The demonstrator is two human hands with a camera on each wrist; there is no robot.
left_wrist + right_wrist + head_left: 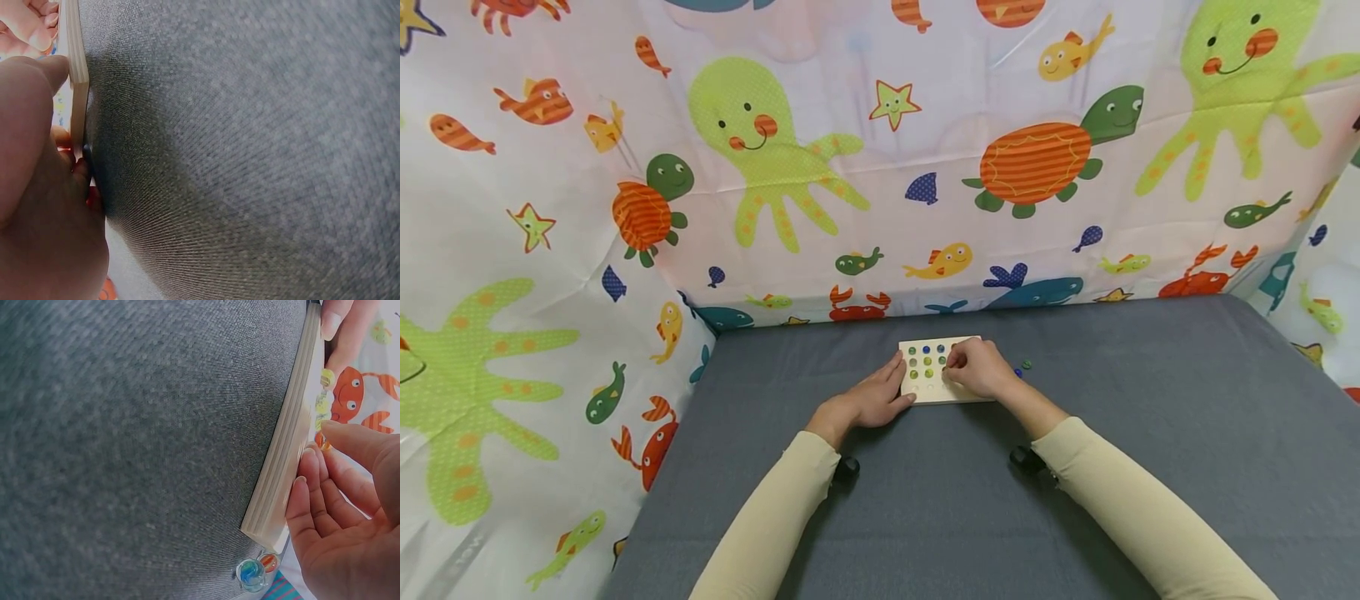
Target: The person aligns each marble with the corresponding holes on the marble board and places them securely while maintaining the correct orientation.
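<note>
Left hand (871,400) rests flat against the square wooden board (934,390); right hand (976,368) pinches a round glass marble (322,441)

Person wearing long, plain cream-beige fabric sleeves on both arms, no print or logo showing. Left sleeve (775,517) ending at wrist, cuff hugging close. Right sleeve (1142,517) looking same, smooth, slightly creasing near wrist. Small black rounded device (846,468) sitting under left wrist; matching black device (1027,458) showing under right wrist. Bare left hand (872,400) and bare right hand (976,368) wearing no rings, fingernails short, unpainted.
</note>
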